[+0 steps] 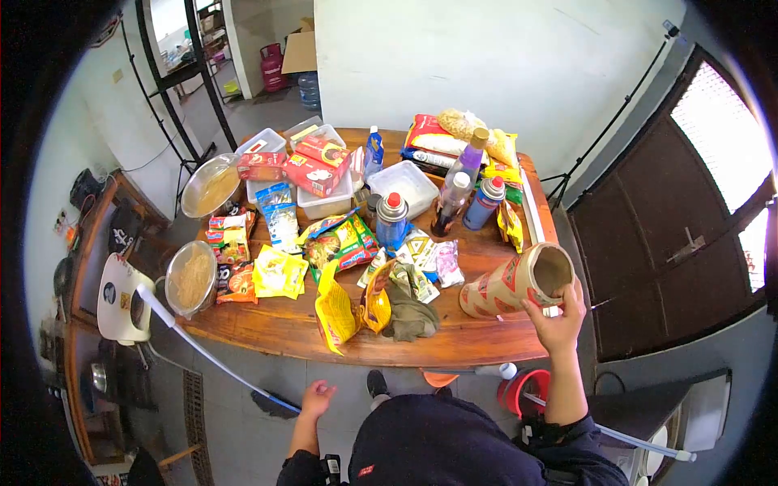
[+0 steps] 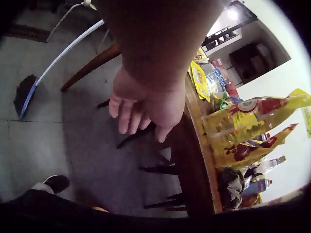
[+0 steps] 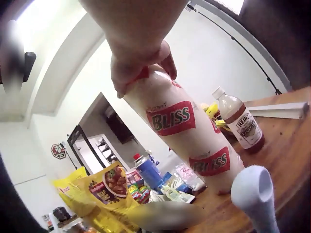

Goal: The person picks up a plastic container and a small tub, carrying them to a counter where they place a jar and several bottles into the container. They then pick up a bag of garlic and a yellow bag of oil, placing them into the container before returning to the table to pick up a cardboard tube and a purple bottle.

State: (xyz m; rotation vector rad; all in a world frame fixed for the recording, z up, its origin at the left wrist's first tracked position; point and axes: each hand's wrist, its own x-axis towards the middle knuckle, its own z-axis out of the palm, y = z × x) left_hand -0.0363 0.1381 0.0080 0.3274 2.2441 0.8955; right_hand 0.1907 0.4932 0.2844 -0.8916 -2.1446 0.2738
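My right hand [image 1: 562,320] grips the upper end of a tall pale roll [image 1: 506,290] with a hollow opening, at the table's right front; the thumb lies on its near side. In the right wrist view the fingers of this hand [image 3: 138,65] lie over the top of the roll [image 3: 187,133], which shows red BLISS labels and has its lower end at the tabletop. My left hand [image 1: 317,398] hangs empty before the front edge, fingers loosely bent; the left wrist view shows the same hand [image 2: 148,102] over the floor.
Left of the roll are a dark cloth [image 1: 412,312] and an upright yellow bag [image 1: 336,312]. Spray cans, bottles, packets, boxes and bowls crowd the wooden table [image 1: 267,332]. A red bucket [image 1: 512,393] and a pale pole [image 1: 640,441] are below the right front edge.
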